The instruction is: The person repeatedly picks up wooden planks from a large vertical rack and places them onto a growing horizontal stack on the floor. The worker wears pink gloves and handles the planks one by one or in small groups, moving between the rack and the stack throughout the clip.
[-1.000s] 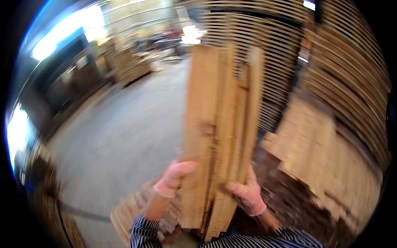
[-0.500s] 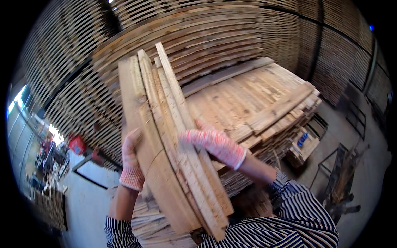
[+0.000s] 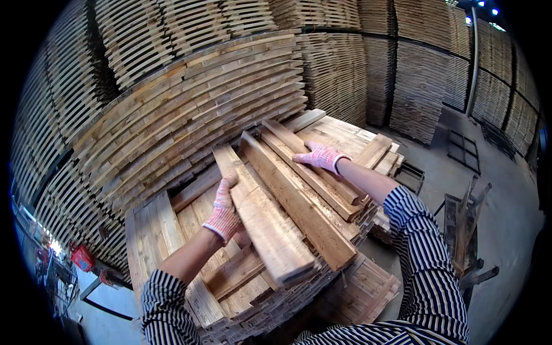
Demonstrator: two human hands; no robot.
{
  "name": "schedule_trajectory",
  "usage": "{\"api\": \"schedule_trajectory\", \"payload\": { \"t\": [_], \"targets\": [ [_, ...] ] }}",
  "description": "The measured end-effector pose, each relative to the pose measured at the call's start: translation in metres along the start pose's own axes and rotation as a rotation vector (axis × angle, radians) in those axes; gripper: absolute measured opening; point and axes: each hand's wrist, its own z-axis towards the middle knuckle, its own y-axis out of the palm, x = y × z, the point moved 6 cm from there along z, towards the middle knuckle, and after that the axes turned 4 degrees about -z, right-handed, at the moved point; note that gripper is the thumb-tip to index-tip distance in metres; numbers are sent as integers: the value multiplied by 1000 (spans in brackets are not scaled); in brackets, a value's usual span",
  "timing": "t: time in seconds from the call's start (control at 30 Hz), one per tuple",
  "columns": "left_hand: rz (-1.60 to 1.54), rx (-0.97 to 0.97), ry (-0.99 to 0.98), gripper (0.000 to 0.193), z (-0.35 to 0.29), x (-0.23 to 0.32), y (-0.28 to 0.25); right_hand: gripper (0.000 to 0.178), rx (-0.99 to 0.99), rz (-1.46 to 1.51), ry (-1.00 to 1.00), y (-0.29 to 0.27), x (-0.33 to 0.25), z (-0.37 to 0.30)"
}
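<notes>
My left hand (image 3: 222, 210), in a pink and white knit glove, grips the left edge of a wide wooden board (image 3: 261, 213). That board slants over the stack, its near end slightly blurred. Beside it a thicker board (image 3: 299, 201) leans on its edge. My right hand (image 3: 322, 157), gloved alike, lies across the narrower boards (image 3: 313, 175) on the right, fingers stretched over their upper side. Under all of these is a layered stack of planks (image 3: 204, 296), with a crosswise strip (image 3: 234, 271) near its front and another strip (image 3: 374, 150) at the right.
Tall stacks of spaced planks (image 3: 190, 109) rise close behind and along the back. A lower wood pile (image 3: 359, 293) stands at the near right. Black metal frames (image 3: 463, 150) and a rack of scrap wood (image 3: 463, 230) stand on the right-hand floor. A red object (image 3: 82, 257) is at far left.
The bundle of boards has come down onto the plank stack and fanned apart. My hands have moved farther apart, the right one onto the right-hand boards. The view has shifted.
</notes>
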Motion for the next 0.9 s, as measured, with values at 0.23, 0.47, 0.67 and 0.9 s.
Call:
{"api": "schedule_trajectory", "payload": {
  "t": [0.23,0.47,0.67,0.9],
  "targets": [
    [-82,-181,-60,102,-109,46,-46,83,152,-182,-109,-49,-29,-18],
    [-134,-37,266,111,-233,74,-97,79,-133,-213,-373,-15,-174,-104],
    [-61,25,304,111,-261,67,-152,74,-185,-361,-438,129,-262,-127],
    [212,361,696,78,-277,73,-119,81,-172,-374,-554,148,-323,-149]
  ]
}}
